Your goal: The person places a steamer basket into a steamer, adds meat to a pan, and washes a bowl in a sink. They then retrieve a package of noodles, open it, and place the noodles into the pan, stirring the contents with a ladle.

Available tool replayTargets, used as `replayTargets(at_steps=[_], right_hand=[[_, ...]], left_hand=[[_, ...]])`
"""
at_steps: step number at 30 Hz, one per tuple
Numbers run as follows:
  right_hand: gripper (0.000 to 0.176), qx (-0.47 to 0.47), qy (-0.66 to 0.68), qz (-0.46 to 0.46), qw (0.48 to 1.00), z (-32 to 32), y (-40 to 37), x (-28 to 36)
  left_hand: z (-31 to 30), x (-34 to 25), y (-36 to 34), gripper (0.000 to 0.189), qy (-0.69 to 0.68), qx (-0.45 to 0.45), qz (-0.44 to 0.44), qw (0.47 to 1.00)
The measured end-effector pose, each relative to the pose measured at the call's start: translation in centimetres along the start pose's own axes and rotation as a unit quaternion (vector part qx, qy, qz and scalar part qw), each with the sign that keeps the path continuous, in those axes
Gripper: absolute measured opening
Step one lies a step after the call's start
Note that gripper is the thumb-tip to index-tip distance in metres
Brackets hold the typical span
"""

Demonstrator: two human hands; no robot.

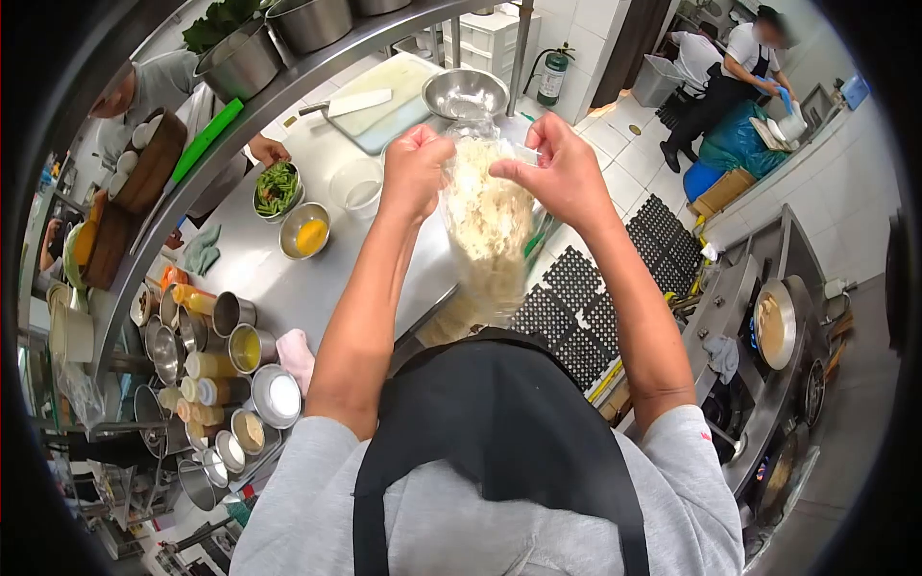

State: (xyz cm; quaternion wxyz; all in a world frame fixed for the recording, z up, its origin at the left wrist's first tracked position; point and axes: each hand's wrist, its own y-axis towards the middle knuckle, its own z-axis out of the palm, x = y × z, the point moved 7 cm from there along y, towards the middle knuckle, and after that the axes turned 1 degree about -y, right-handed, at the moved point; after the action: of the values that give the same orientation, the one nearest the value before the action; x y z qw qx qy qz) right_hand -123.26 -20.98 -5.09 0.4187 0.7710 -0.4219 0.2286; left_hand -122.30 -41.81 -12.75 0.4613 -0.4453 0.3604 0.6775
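I hold a clear plastic bag [488, 230] full of pale shredded food in front of my chest, above the edge of a steel counter [279, 278]. My left hand [415, 171] pinches the bag's top on the left. At the top right, my right hand [557, 173] grips the other side of the opening. The bag hangs down between both hands, its bottom near my black apron.
On the counter stand an empty steel bowl [466, 93], a cutting board with a knife [384, 106], a clear tub [356, 185], bowls of green beans [278, 189] and yellow liquid [307, 231], and several seasoning tins [240, 384]. Another person's hand [267, 149] reaches in. A wok [774, 324] sits at right.
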Motion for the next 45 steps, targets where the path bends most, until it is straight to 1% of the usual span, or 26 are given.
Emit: replayTargets(at_steps=[3, 6, 7, 10, 11, 14, 16, 19, 21, 24, 25, 26, 28, 30, 31, 33, 34, 36, 37, 38, 39, 41, 42, 43, 44, 45], right_hand=[[0.048, 0.059, -0.073, 0.077, 0.993, 1.5, -0.6, -1.3], [0.044, 0.091, -0.102, 0.017, 0.99, 3.2, -0.6, -0.9], [0.036, 0.08, -0.064, 0.021, 0.995, 2.9, -0.3, -1.3], [0.032, -0.003, 0.088, 0.16, 0.983, 0.4, 0.6, -6.7], [0.032, -0.017, 0.079, 0.138, 0.987, 0.8, 0.7, -7.5], [0.031, -0.036, 0.141, 0.141, 0.979, 1.0, 0.3, -6.3], [0.023, -0.057, 0.09, 0.027, 0.994, 0.0, 0.5, -3.7], [0.032, -0.058, -0.019, -0.072, 0.996, -1.0, -0.2, 2.7], [0.047, -0.003, -0.113, -0.038, 0.993, -0.4, -0.4, 4.5], [0.025, -0.008, -0.21, 0.016, 0.978, -0.2, -0.9, 2.9], [0.021, -0.053, -0.219, 0.02, 0.974, -1.3, -1.3, 2.2], [0.019, -0.097, -0.228, 0.022, 0.969, -2.6, -1.9, 1.5], [0.021, -0.129, -0.191, 0.087, 0.969, -5.3, -3.4, 0.5], [0.023, -0.131, -0.103, 0.028, 0.986, -5.8, -4.8, 3.0], [0.024, -0.115, -0.119, -0.029, 0.986, -5.0, -5.4, 5.5], [0.023, 0.036, -0.138, -0.08, 0.986, -2.9, -7.6, 8.8], [0.023, 0.172, -0.14, -0.08, 0.972, -1.8, -9.5, 9.5], [0.021, 0.2, 0.074, -0.13, 0.968, -2.1, -12.5, 12.7], [0.024, 0.288, 0.087, -0.111, 0.947, -2.8, -13.6, 13.0], [0.022, 0.197, 0.113, -0.093, 0.969, -5.8, -13.6, 12.5], [0.023, 0.144, 0.116, -0.036, 0.982, -8.4, -13.6, 9.7], [0.037, 0.029, 0.138, 0.078, 0.987, -13.8, -14.0, 3.9], [0.046, 0.014, 0.095, 0.06, 0.994, -13.6, -13.5, 1.3], [0.067, 0.056, 0.094, 0.083, 0.99, -13.0, -13.9, -1.8], [0.075, 0.059, 0.11, 0.069, 0.99, -12.5, -14.4, -3.6], [0.084, 0.061, 0.126, 0.054, 0.989, -11.4, -14.6, -4.8]], left_hand=[[0.6, -0.7, -0.1, 0.031, -0.023, 0.042, 0.004, 0.999], [0.0, -1.4, -0.3, 0.03, -0.015, 0.048, 0.026, 0.998], [-0.9, -2.1, -0.5, 0.03, -0.029, 0.037, 0.036, 0.998], [-3.9, -4.5, -0.5, 0.031, -0.123, 0.027, 0.045, 0.991], [-3.9, -4.6, -0.5, 0.032, -0.144, 0.083, 0.051, 0.985], [-2.8, -4.8, -1.1, 0.033, -0.148, 0.038, 0.039, 0.988], [-2.7, -5.0, -0.8, 0.025, -0.147, 0.009, 0.021, 0.989], [-1.4, -4.4, -0.5, 0.011, -0.161, 0.015, -0.007, 0.987], [0.3, -4.2, -1.0, 0.006, -0.176, 0.05, -0.021, 0.983], [0.6, -3.2, -0.9, 0.003, -0.171, 0.079, -0.04, 0.981], [0.3, -2.9, -0.9, 0.003, -0.198, 0.157, -0.054, 0.966], [-0.2, -2.8, -1.0, 0.003, -0.193, 0.154, -0.057, 0.967], [-0.6, -3.3, -1.4, 0.004, -0.18, 0.143, -0.056, 0.972], [-0.1, -3.7, -1.7, 0.004, -0.169, 0.134, -0.047, 0.975], [0.2, -3.7, -1.9, 0.004, -0.173, 0.136, -0.048, 0.974], [0.8, -3.7, -2.4, 0.005, -0.144, 0.096, -0.048, 0.984], [1.4, -3.9, -2.3, 0.006, -0.111, 0.051, -0.041, 0.992], [2.1, -4.8, -2.3, 0.007, -0.111, 0.009, -0.044, 0.993], [2.4, -5.2, -2.4, 0.011, -0.139, 0.015, -0.058, 0.988], [2.4, -5.2, -2.5, 0.015, -0.166, 0.021, -0.074, 0.983], [2.9, -5.2, -2.1, 0.01, -0.248, 0.196, -0.077, 0.946], [5.1, -7.1, -4.1, 0.012, -0.227, 0.158, -0.073, 0.958], [6.7, -8.2, -5.0, 0.016, -0.217, 0.144, -0.071, 0.963], [8.2, -9.5, -5.6, 0.02, -0.208, 0.168, -0.048, 0.962], [9.4, -10.6, -5.9, 0.024, -0.199, 0.193, -0.026, 0.96], [11.6, -11.1, -6.2, 0.026, -0.272, 0.337, -0.088, 0.897]])
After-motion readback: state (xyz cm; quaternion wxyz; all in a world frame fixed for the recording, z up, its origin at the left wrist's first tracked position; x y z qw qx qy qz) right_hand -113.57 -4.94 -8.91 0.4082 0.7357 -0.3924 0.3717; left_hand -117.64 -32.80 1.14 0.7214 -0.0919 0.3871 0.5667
